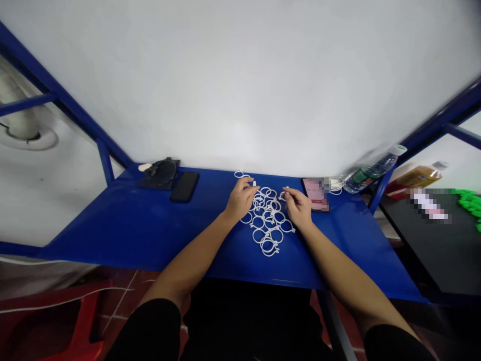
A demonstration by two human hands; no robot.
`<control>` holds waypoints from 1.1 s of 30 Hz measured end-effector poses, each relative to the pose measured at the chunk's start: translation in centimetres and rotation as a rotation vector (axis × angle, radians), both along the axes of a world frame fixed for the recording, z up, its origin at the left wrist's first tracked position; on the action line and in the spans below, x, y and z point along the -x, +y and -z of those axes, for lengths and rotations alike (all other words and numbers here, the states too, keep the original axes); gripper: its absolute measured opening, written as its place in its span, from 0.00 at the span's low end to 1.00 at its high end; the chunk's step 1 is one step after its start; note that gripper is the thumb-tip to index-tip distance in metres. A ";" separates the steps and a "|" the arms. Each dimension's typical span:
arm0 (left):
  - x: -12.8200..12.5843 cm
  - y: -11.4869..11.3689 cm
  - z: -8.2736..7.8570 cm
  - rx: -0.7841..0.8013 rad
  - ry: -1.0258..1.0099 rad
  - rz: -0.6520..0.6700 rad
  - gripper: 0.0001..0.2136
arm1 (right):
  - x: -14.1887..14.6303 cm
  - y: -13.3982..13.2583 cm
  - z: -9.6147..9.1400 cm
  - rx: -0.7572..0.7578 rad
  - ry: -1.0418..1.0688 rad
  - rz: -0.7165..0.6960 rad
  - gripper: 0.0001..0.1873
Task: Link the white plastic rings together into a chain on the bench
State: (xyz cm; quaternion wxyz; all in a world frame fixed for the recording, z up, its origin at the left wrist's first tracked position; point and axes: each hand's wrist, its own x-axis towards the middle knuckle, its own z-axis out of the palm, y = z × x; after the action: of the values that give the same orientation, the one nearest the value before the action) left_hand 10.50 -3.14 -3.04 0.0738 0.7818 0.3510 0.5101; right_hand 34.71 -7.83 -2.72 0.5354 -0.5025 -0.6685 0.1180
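Several white plastic rings (pixel 257 235) with small protruding tabs lie in an overlapping pile on the blue tabletop (pixel 143 230). My left hand (pixel 239 199) is at the pile's upper left, fingers bent and closed together. A small white piece (pixel 254 184) shows at its fingertips; whether it is part of a ring is too small to tell. On the pile's right side, my right hand (pixel 298 206) pinches a white ring (pixel 281 196) between thumb and fingers, partly hidden by them. Behind my left hand, near the wall, is a separate ring (pixel 239 174).
A black phone (pixel 184 187) and a dark crumpled item (pixel 162 173) lie at left. Right of my hands are a lit phone (pixel 316 194), a white cable (pixel 335 189) and a clear bottle (pixel 370 173). The white wall (pixel 240 100) borders the table's back; blue posts flank it.
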 end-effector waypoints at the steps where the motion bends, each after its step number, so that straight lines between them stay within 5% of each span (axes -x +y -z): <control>1: 0.1 0.0 0.0 0.007 -0.003 -0.021 0.11 | 0.0 0.0 -0.1 -0.004 0.000 -0.006 0.14; 9: -0.1 -0.4 -0.6 0.067 0.091 -0.036 0.11 | 0.0 -0.2 -0.5 -0.009 -0.031 -0.029 0.13; 23: -0.1 -0.4 -0.4 0.111 -0.058 -0.169 0.10 | 0.0 0.3 -0.7 -0.111 -0.095 -0.124 0.15; 33: 0.0 -0.3 -0.8 0.149 -0.151 0.025 0.09 | -0.2 0.7 -0.6 -0.075 -0.137 -0.112 0.17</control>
State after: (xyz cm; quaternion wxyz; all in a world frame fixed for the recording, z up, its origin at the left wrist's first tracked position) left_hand 10.51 -3.42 -2.25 0.1645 0.7377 0.3717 0.5390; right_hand 34.92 -7.15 -2.14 0.4997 -0.4510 -0.7343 0.0880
